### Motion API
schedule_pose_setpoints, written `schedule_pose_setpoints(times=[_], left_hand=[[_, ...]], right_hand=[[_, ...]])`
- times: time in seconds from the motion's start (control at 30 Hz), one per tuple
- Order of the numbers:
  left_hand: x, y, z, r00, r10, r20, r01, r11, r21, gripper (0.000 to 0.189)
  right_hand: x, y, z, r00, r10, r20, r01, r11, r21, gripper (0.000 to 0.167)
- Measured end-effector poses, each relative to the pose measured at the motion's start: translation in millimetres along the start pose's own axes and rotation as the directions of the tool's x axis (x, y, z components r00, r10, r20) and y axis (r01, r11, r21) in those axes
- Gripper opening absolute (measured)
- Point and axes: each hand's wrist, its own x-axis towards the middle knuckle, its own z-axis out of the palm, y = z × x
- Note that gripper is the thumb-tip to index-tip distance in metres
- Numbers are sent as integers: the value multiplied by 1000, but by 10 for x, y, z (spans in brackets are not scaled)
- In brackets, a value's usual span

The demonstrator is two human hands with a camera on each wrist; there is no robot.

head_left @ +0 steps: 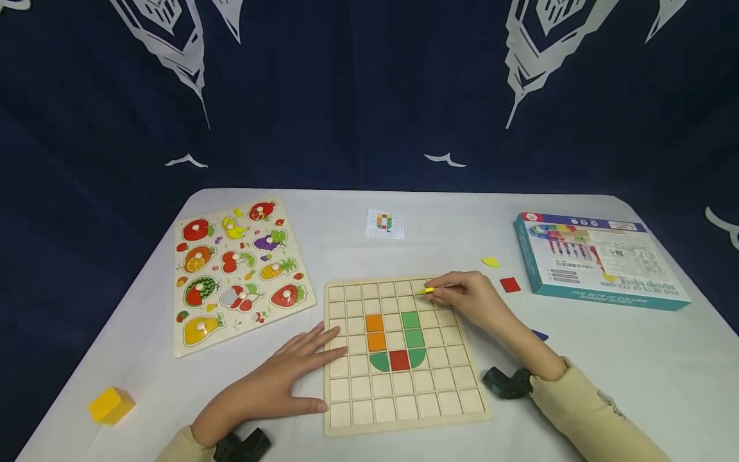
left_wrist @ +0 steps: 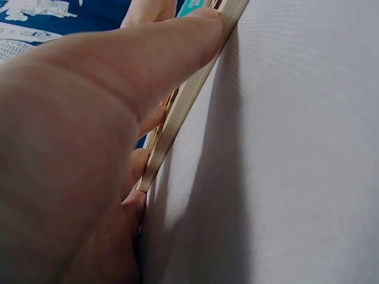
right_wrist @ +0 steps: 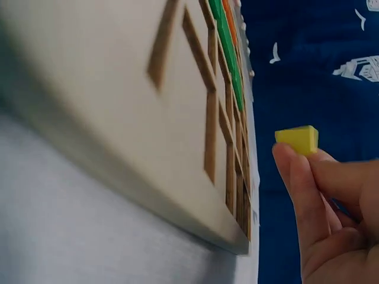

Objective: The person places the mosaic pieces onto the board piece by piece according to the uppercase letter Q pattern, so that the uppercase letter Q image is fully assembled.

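Tbl (head_left: 462, 231): L hand (head_left: 283, 378) (@ bd edge (head_left: 327, 378))

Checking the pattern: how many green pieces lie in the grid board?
4: upper green square, lower green square beneath, left rounded piece and right rounded piece flanking the red square. The right hand may hide another.
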Motion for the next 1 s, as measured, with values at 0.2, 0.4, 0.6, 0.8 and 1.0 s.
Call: schedule_pose_setpoints(times=[0.2, 0.4, 0.6, 0.8, 1.0], left_hand=[[30, -15, -38, 1000, 11, -2, -11, 1000, 18, 77], [42, -10, -49, 1000, 16, -8, -16, 1000, 22, 78], [29, -5, -40, 1000, 15, -10, -15, 1000, 24, 78], [15, -10, -30, 1000, 12, -10, -12, 1000, 15, 78], [5, -15, -11, 1000, 19, -11, -19, 1000, 13, 78]], right_hand=[[78, -43, 55, 999, -20, -31, 18, 997, -78, 14], [141, -108, 138, 999, -37, 21, 39, 993, -111, 11], [167, -137, 227, 995, -83, 58, 92, 978, -189, 8], [175, -121, 291, 984, -169, 61, 179, 952, -250, 12], [172, -96, 320, 987, -150, 66, 162, 952, -259, 14]])
